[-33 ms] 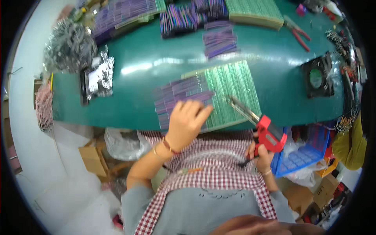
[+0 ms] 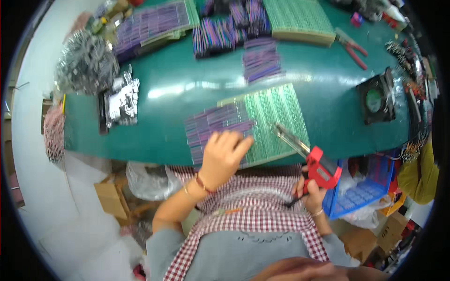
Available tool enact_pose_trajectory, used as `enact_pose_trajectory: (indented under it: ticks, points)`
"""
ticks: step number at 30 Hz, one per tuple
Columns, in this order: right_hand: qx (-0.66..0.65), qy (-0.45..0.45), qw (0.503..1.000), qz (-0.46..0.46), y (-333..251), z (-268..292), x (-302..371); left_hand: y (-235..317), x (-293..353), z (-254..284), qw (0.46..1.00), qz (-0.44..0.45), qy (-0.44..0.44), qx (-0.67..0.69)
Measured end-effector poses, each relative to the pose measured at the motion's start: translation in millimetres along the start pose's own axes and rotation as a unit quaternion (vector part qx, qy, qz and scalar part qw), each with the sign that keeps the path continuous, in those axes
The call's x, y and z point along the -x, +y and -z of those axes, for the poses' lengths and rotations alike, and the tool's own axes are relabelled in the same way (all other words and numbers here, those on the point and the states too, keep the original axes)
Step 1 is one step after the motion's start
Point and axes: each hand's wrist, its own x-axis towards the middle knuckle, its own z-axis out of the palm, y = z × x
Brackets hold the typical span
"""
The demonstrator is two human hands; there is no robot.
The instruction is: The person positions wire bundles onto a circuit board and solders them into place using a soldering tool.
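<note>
Left hand (image 2: 221, 155) curled over purple strips (image 2: 213, 121), pinch unclear | right hand (image 2: 314, 194) gripped pistol-grip tool (image 2: 322, 169) | red-handled pliers (image 2: 358, 59) lay beside green panels (image 2: 300, 19)

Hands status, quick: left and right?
Left hand: curled at the purple strips; grip can't be told.
Right hand: closed, holding the red gun-shaped tool.

The red gun (image 2: 318, 165) is slanting, its nozzle (image 2: 294, 140) extending over the green board (image 2: 274, 110), which is lying askew on the bench (image 2: 164, 122), purple strips (image 2: 211, 122) covering its left.
</note>
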Motion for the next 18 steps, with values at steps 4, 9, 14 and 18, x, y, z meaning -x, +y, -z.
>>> enact_pose_trajectory:
  ticks: [4, 9, 14, 18]
  points:
    - [-0.022, 0.05, 0.998, 0.028, -0.3, -16.6, -14.9, 13.6, 0.0, -3.1, 0.99, 0.04, -0.013, 0.131]
    - [0.068, 0.028, 0.994, 0.086, -20.5, -57.8, -31.4, 53.2, 0.6, -6.3, 0.957, 0.072, -0.036, 0.278]
    - [0.099, 0.023, 0.993, 0.066, -24.6, -72.3, -43.5, 54.3, -4.7, -8.7, 0.941, 0.091, -0.051, 0.323]
    - [0.12, 0.03, 0.991, 0.055, -25.8, -75.3, -40.7, 53.5, 3.2, -6.8, 0.926, 0.135, -0.034, 0.351]
